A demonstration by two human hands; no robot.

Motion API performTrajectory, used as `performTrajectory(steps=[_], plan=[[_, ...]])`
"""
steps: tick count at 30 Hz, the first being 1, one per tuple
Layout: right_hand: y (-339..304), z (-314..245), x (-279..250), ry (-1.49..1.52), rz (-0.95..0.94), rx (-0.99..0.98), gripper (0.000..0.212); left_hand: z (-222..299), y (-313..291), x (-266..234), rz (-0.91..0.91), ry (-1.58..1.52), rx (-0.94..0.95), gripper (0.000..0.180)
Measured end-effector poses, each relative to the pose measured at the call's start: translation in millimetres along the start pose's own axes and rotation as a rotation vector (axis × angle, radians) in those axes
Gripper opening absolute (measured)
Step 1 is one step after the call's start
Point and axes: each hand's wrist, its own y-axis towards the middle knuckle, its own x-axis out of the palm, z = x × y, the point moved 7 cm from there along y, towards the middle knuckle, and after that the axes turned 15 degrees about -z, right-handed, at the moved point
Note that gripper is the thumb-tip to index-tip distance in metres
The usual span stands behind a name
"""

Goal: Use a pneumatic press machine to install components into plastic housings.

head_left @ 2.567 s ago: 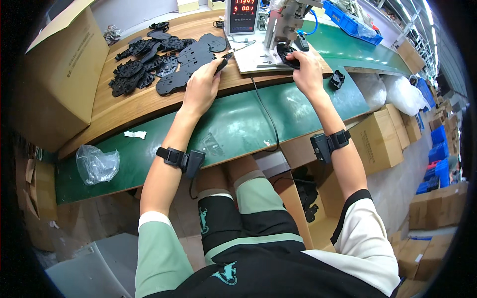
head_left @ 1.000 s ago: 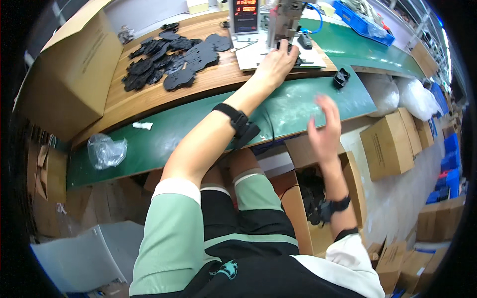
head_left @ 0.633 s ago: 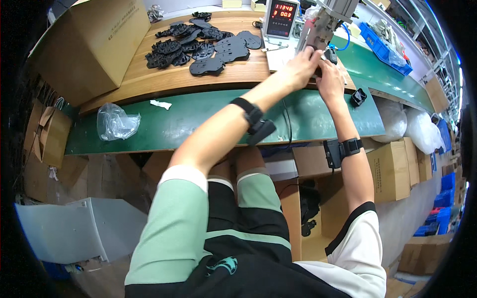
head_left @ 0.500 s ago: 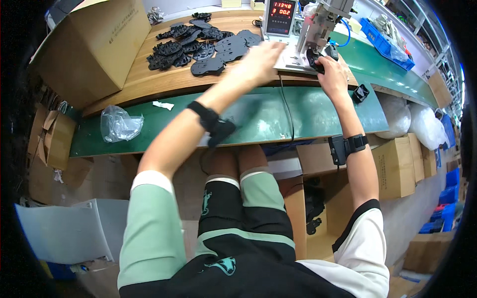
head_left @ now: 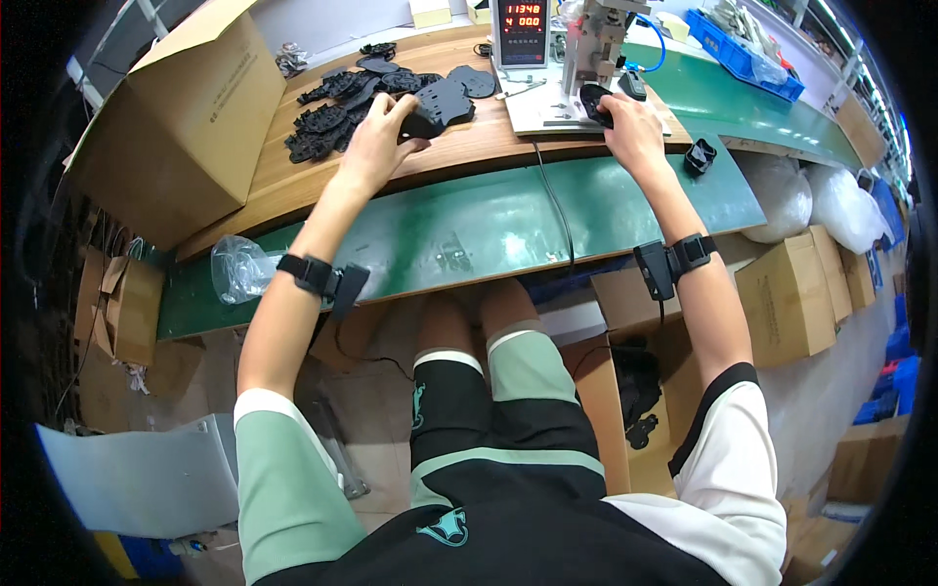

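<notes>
My left hand (head_left: 371,151) is closed on the edge of a flat black plastic plate (head_left: 422,124), lifted at a tilt beside the pile. Other black plates (head_left: 447,102) and a heap of ribbed black plastic parts (head_left: 318,132) lie on the wooden board around it. At the right, my right hand (head_left: 633,129) grips a small dark plastic part (head_left: 594,104) at the base of a metal bench press (head_left: 589,54). My fingers hide some of that part. Behind the white base plate (head_left: 528,109) stands a control box (head_left: 521,34) with a lit red display.
A tall cardboard box (head_left: 176,127) stands at the board's left end. On the green bench (head_left: 459,234) are a clear plastic bag (head_left: 239,269) and a small black piece (head_left: 700,156). A cable (head_left: 553,195) crosses the front edge. An open carton (head_left: 611,420) sits below, right of my legs.
My left hand has swung left from the press to the pile and now grips a plate. My right hand stays at the press with its part. The view has shifted slightly.
</notes>
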Motion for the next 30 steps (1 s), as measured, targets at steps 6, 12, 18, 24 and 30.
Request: performTrajectory(steps=[6,12,18,24,30], plan=[[4.8,-5.2,-0.2,0.024,0.01,-0.029,0.023,8.0,-36.7,37.9,0.014,-0.099,-0.004,0.04],[1.5,-4.2,-4.6,0.034,0.015,-0.032,0.024,38.5,-57.0,64.0,-0.075,0.328,0.095,0.053],[9.3,2.1,-3.4,0.018,-0.012,-0.024,0.025,67.4,-30.5,59.1,0.008,0.193,0.145,0.048],[-19.0,36.7,-31.0,0.226,0.189,-0.161,0.023,157.8,55.4,72.9,0.074,0.224,0.342,0.039],[-215.3,17.6,-42.2,0.484,0.488,0.087,0.033,208.0,113.2,107.1,0.085,0.312,0.463,0.041]])
